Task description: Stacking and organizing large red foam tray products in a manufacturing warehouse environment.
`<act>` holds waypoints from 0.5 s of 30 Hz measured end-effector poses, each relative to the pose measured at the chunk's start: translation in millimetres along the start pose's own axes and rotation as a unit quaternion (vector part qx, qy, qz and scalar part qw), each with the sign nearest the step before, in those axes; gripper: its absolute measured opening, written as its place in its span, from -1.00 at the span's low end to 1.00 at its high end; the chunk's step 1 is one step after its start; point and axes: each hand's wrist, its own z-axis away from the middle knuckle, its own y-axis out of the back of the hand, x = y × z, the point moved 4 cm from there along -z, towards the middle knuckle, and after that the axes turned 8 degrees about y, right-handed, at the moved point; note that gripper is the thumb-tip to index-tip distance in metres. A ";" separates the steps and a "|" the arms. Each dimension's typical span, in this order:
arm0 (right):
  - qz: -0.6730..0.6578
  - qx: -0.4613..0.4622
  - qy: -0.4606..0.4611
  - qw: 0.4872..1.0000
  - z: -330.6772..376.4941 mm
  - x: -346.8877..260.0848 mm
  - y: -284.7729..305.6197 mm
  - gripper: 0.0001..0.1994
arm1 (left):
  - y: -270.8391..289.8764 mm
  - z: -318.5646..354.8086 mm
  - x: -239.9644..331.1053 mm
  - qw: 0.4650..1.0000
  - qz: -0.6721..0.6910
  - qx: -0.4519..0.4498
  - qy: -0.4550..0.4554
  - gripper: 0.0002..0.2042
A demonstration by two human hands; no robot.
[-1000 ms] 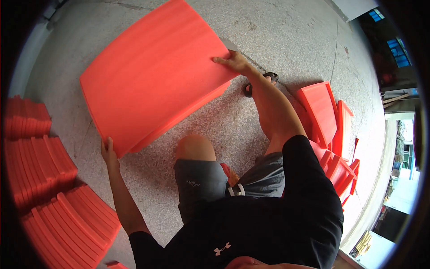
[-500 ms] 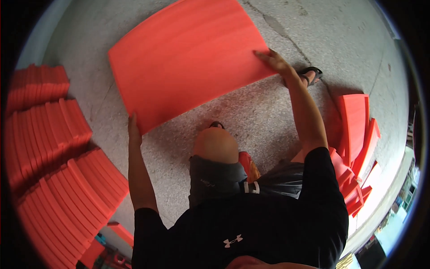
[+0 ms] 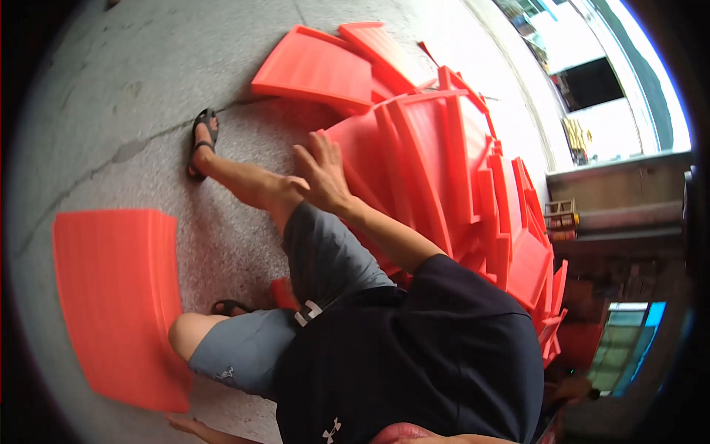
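A red-orange foam-like panel (image 3: 111, 303) lies on the floor at the left, beside my bent knee. My left hand (image 3: 185, 425) is low in the view, just by the panel's lower edge. Its visible fingers are stretched out; whether they touch the panel I cannot tell. Over my other leg, my right hand (image 3: 323, 177) is raised with its fingers spread and nothing in it. It is close to the near edge of a large heap of similar red panels (image 3: 421, 163), which lean and overlap at many angles.
Grey concrete floor (image 3: 148, 96) with a dark crack stretches across the upper left. My sandalled foot (image 3: 201, 144) rests on it beside the heap. Farther right are a small wooden rack (image 3: 560, 214), a wall (image 3: 621, 196) and a bright doorway area.
My view has swung right toward the heap. The panel, earlier between both hands, lies at the left. My right hand has let go of it and moved toward the heap.
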 end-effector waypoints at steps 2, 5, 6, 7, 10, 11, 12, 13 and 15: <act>0.114 0.039 -0.131 0.984 64.7 68.3 86.4 -0.21 | -17.1 -20.2 -15.6 0.932 0.222 -0.233 0.166 -0.31; 0.262 0.093 -0.299 0.913 170.1 155.0 168.0 -0.14 | -39.9 -48.1 -21.7 0.613 0.521 -0.474 0.359 -0.36; 0.270 0.104 -0.357 0.888 199.7 179.0 186.6 -0.15 | -39.6 -64.1 -19.3 0.461 0.601 -0.518 0.398 -0.37; 0.256 0.132 -0.387 0.876 221.8 200.0 199.3 -0.16 | -42.7 -77.4 -14.3 0.300 0.664 -0.542 0.419 -0.38; 0.306 0.153 -0.381 0.859 231.9 250.6 203.4 -0.18 | -64.5 -124.8 -11.2 -0.055 0.747 -0.524 0.407 -0.46; 0.209 0.093 -0.452 0.862 240.2 276.0 194.7 -0.22 | -69.1 -175.7 -18.9 -0.082 0.773 -0.502 0.380 -0.50; 0.104 0.030 -0.515 0.850 252.9 293.6 177.3 -0.26 | -80.1 -234.4 -46.6 -0.157 0.785 -0.463 0.380 -0.58; 0.099 0.034 -0.520 0.848 258.0 296.7 169.8 -0.26 | -86.2 -290.5 -86.0 -0.233 0.791 -0.423 0.376 -0.66; 0.158 -0.004 -0.440 0.884 256.9 293.8 164.1 -0.32 | -71.6 -382.2 -155.6 -0.378 0.822 -0.314 0.287 -0.64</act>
